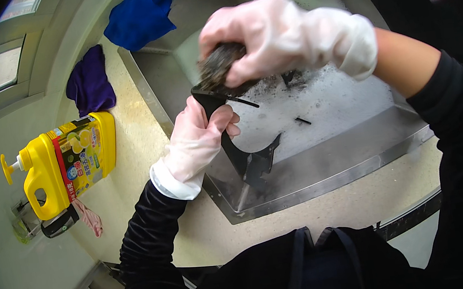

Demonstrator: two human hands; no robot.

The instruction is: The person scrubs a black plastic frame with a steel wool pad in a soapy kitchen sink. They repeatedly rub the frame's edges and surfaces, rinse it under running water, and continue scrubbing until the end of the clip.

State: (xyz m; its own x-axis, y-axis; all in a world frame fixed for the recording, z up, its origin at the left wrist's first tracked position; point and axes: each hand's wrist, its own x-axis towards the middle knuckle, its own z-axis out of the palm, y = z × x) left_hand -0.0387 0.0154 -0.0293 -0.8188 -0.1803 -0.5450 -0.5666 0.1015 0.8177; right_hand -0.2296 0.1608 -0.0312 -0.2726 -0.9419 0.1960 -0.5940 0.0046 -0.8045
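My left hand (199,136), in a pale translucent glove, grips a black curved part (239,154), which looks like a piece of a stove grate. It is held tilted over the near left corner of a stainless steel sink (326,175). My right hand (265,38), gloved the same way and slightly blurred, holds a dark steel wool scrubber (222,65). The scrubber meets the upper end of the black part. Below, the sink holds cloudy, foamy water (332,98). A short dark piece (303,121) shows in the foam, and another dark piece (289,77) is partly hidden under my right wrist.
On the counter (139,127) left of the sink is a yellow detergent jug (81,158) with a pump. A purple cloth (91,82) lies beyond it. A blue cloth (143,16) drapes by the sink's far left corner. A pink cloth (89,217) lies near the jug's base.
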